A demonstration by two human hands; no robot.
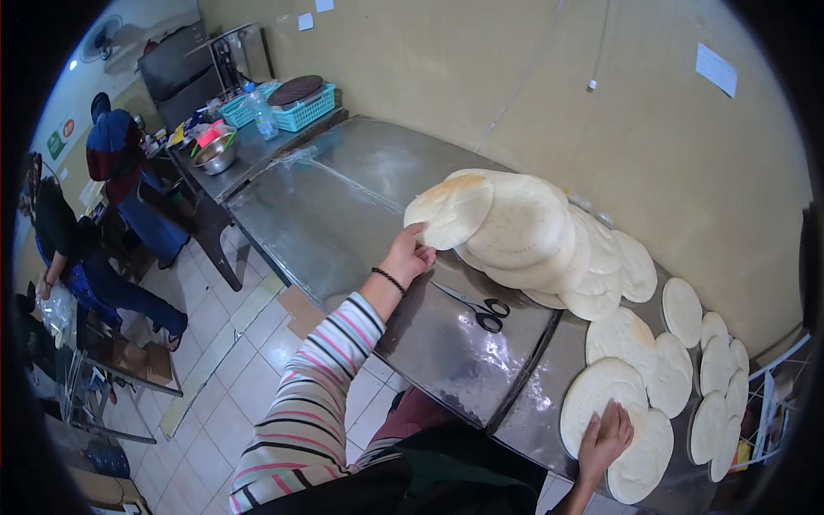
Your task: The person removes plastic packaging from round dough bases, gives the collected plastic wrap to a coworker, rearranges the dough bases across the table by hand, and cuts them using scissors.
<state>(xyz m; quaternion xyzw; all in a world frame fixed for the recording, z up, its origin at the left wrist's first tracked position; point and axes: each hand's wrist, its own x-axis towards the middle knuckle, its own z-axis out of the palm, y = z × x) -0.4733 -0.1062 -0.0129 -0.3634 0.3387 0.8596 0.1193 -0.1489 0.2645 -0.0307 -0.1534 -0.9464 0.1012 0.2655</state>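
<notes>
My left hand (408, 257) pinches the near edge of a round flatbread (448, 211) with a browned patch. That bread is at the left end of a long overlapping row of flatbreads (524, 219) along the wall side of the metal table. My right hand (608, 436) lies on a large flatbread (592, 395) near the front right, thumb and fingers apart. Partly beneath it is another flatbread (644, 459). Black-handled scissors (487, 314) rest on the table between my hands.
More flatbreads (717, 365) lie in clusters at the table's right end, beside a white wire rack (772, 403). Farther left are a metal bowl (215, 154), a water bottle (261, 112) and turquoise baskets (305, 110). Two people stand on the left, near a brown plastic chair (210, 227).
</notes>
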